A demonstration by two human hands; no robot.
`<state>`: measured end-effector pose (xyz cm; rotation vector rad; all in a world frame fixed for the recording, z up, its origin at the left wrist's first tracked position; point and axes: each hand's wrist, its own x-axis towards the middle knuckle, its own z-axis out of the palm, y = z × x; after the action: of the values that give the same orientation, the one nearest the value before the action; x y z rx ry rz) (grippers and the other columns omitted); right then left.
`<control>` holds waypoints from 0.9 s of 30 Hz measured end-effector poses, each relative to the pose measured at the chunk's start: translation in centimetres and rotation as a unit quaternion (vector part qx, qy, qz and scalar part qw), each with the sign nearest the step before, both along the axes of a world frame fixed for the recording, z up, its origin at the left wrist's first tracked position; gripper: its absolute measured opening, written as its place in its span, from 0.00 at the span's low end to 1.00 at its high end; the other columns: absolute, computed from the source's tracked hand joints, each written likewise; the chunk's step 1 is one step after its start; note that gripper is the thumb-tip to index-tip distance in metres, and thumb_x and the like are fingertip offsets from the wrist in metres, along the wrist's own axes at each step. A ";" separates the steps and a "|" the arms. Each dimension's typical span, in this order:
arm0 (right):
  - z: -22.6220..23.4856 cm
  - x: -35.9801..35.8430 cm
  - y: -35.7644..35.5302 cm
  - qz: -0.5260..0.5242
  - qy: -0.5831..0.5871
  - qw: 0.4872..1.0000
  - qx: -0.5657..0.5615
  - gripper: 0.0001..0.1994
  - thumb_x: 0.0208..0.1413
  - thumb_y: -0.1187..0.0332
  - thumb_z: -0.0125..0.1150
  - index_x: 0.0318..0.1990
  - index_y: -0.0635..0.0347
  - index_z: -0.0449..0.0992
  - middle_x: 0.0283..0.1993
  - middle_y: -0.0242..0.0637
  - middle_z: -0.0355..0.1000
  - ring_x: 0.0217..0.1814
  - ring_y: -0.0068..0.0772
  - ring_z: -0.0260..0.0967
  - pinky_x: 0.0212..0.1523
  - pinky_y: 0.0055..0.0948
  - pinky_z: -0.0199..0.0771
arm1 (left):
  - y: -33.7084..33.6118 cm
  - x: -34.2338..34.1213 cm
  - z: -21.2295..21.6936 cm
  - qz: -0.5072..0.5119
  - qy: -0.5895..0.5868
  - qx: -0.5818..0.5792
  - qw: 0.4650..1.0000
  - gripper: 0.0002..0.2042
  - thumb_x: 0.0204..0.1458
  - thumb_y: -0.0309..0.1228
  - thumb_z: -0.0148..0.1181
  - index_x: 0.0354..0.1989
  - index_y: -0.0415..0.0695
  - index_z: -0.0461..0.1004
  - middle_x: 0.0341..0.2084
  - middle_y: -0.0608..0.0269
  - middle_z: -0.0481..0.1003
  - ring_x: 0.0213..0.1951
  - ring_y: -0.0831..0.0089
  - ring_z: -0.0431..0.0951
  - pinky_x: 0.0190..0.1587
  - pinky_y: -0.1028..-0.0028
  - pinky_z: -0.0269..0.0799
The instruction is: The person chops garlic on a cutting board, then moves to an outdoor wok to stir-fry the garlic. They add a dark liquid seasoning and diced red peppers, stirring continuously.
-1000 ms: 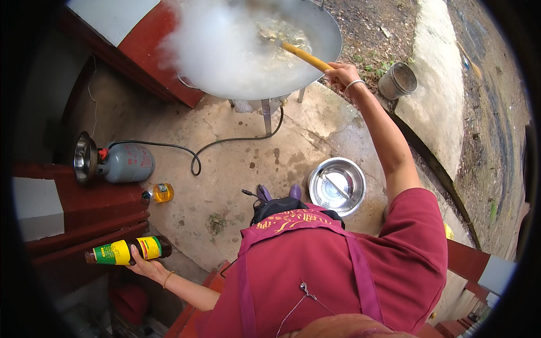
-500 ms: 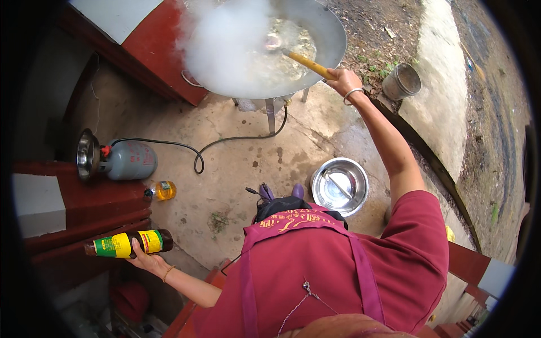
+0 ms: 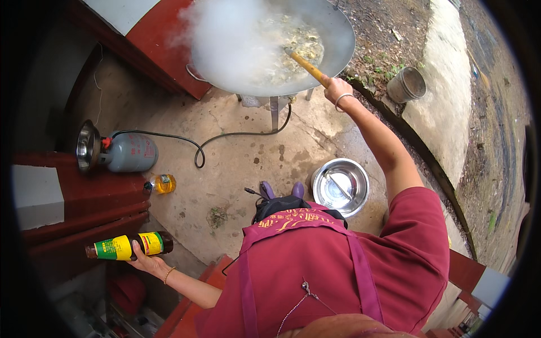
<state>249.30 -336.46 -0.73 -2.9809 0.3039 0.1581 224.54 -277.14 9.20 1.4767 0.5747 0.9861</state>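
My right hand [image 3: 338, 92] is closed around the yellow wooden handle of a ladle [image 3: 306, 66]. The ladle reaches into a wide wok [image 3: 339, 48] at the top, and its head is hidden in the food [image 3: 306, 39]. White steam covers the wok's left part. Low on the left, my left hand [image 3: 147, 263] grips a dark bottle [image 3: 117, 248] with a yellow and green label. The bottle lies nearly level, well away from the wok, its narrow end pointing left.
The wok rests on a metal stand [image 3: 275, 111]. A black hose [image 3: 234, 134] runs over the floor to a grey gas cylinder [image 3: 132, 152] beside a steel bowl [image 3: 87, 147]. Also around are an oil bottle [image 3: 164, 183], a steel basin [image 3: 363, 188] and a bucket [image 3: 407, 85].
My right hand has shifted slightly down with the ladle, whose rounded head showed before and is now out of sight. My left hand and the bottle have hardly moved.
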 end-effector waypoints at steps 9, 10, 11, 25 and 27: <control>2.2 -2.1 -1.1 -0.063 -0.094 0.991 0.072 0.17 0.44 0.65 0.56 0.45 0.38 0.74 0.32 0.41 0.73 0.34 0.42 0.71 0.36 0.37 0.71 | -0.2 0.0 0.4 -0.010 -0.003 -0.010 1.000 0.26 0.41 0.24 0.61 0.52 0.41 0.61 0.47 0.62 0.66 0.45 0.70 0.67 0.50 0.69 0.62; 2.9 -3.1 -1.6 -0.060 -0.086 0.992 0.073 0.17 0.44 0.64 0.57 0.46 0.37 0.74 0.32 0.41 0.73 0.34 0.41 0.71 0.35 0.37 0.71 | -0.4 0.1 0.5 -0.008 -0.007 -0.003 1.000 0.27 0.41 0.24 0.61 0.53 0.41 0.61 0.47 0.62 0.66 0.46 0.70 0.67 0.50 0.68 0.62; 3.6 -4.5 -2.4 -0.044 -0.094 0.993 0.064 0.17 0.44 0.63 0.58 0.46 0.37 0.73 0.31 0.41 0.73 0.33 0.41 0.71 0.35 0.36 0.71 | -0.4 0.2 0.5 -0.004 -0.008 -0.002 1.000 0.28 0.41 0.24 0.61 0.54 0.41 0.60 0.48 0.61 0.65 0.46 0.69 0.67 0.50 0.68 0.62; 18.2 -14.5 -6.5 0.204 -0.200 0.911 -0.296 0.14 0.53 0.69 0.49 0.46 0.36 0.73 0.18 0.33 0.62 0.15 0.28 0.61 0.13 0.27 0.58 | -0.8 0.7 0.0 -0.055 -0.035 -0.034 0.997 0.27 0.42 0.22 0.59 0.53 0.42 0.58 0.46 0.60 0.65 0.44 0.66 0.69 0.48 0.65 0.67; 19.9 -13.0 -6.6 0.154 -0.149 0.941 -0.263 0.13 0.54 0.67 0.50 0.45 0.36 0.74 0.16 0.31 0.62 0.14 0.23 0.57 0.12 0.24 0.55 | -0.8 0.7 0.1 -0.057 -0.034 -0.031 0.997 0.27 0.42 0.22 0.59 0.53 0.42 0.58 0.46 0.60 0.66 0.44 0.67 0.69 0.47 0.66 0.67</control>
<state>236.31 -343.08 19.20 -3.4891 -0.1939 -0.4075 225.28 -277.90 9.31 1.3988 0.4630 0.9180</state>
